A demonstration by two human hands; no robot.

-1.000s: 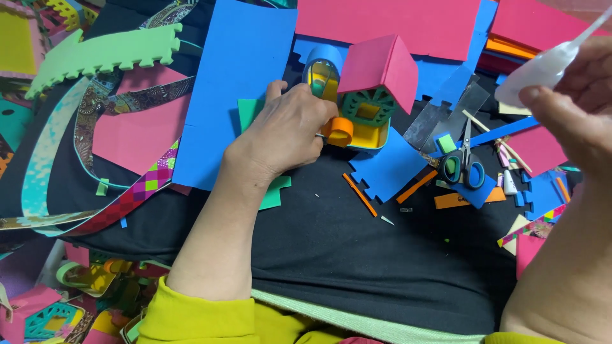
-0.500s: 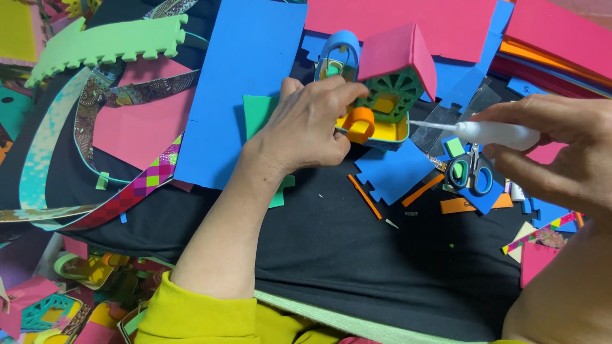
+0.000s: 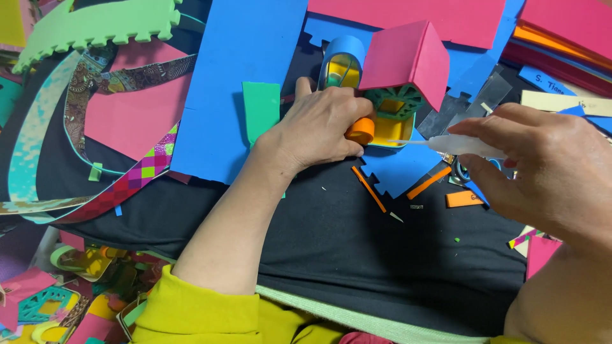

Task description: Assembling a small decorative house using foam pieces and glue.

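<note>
I look down at a black cloth-covered work surface (image 3: 331,255) strewn with foam craft offcuts. My left hand (image 3: 319,127) rests near the far middle of the surface, fingers curled closed around a small orange foam roll (image 3: 361,130) and pressing it against the open front of a little foam model house with a yellow floor, green lattice front and pink folded roof (image 3: 398,83). My right hand (image 3: 542,165) comes in from the right edge, closed around a slim white glue applicator (image 3: 462,145); its fine nozzle points left at the house's yellow floor, just beside the orange roll. A large blue foam sheet (image 3: 229,83) lies left of the house, with a green foam rectangle (image 3: 261,108) on it by my left wrist. A thin orange foam strip (image 3: 370,190) lies on the black cloth just nearer to me. A pair of scissors seems to sit under my right hand, mostly hidden.

As I judge it, glue could spread onto my left fingertips or the lattice, since the nozzle sits so close to both. The light house could also shift if my left hand presses unevenly
</note>
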